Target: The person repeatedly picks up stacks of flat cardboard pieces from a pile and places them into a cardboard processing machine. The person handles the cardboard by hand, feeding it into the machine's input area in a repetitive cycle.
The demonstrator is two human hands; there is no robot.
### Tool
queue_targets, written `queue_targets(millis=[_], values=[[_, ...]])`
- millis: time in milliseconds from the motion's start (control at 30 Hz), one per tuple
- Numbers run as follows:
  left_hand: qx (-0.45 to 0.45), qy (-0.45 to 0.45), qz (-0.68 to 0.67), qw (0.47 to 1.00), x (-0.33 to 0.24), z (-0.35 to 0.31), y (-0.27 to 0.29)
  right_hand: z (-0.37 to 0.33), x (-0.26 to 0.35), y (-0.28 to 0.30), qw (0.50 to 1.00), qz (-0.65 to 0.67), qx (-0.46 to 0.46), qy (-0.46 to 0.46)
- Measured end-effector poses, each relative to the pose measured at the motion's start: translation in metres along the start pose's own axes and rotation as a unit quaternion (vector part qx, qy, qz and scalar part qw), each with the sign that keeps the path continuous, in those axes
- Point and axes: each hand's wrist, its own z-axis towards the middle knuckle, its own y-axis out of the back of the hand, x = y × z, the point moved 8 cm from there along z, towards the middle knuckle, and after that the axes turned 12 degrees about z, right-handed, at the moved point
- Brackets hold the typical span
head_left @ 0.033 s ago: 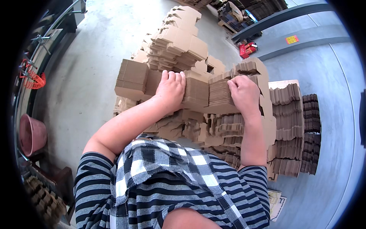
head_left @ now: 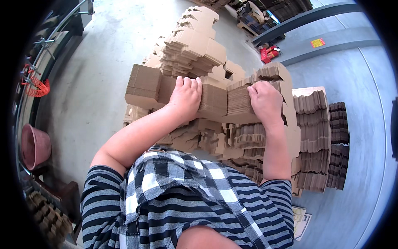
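A thick stack of flat die-cut cardboard blanks (head_left: pixel 215 99) lies in front of me, its cut edges turned toward me. My left hand (head_left: pixel 185 98) is closed in a notch near the stack's middle, knuckles up, with the thumb hidden. On the right part of the same stack, my right hand (head_left: pixel 266 102) is curled with its fingers folded against the edges; the fingertips are out of sight. The stack's block-like left end (head_left: pixel 143 85) sticks out past my left hand. Under it are more layers of brown cardboard (head_left: pixel 244 139).
A tall pile of cardboard blanks (head_left: pixel 195 43) rises just beyond. More cardboard stacks (head_left: pixel 313 137) stand at right near the blue-grey wall. A pink bucket (head_left: pixel 36 145) and an orange coiled hose (head_left: pixel 39 88) are at left. Far right, red items (head_left: pixel 269 54) sit by a metal beam.
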Motion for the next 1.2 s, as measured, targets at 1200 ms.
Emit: queue_targets(millis=[1200], values=[[0.066, -0.009, -0.041, 0.997, 0.000, 0.002, 0.010, -0.041, -0.001, 0.009, 0.980, 0.158, 0.073, -0.098]])
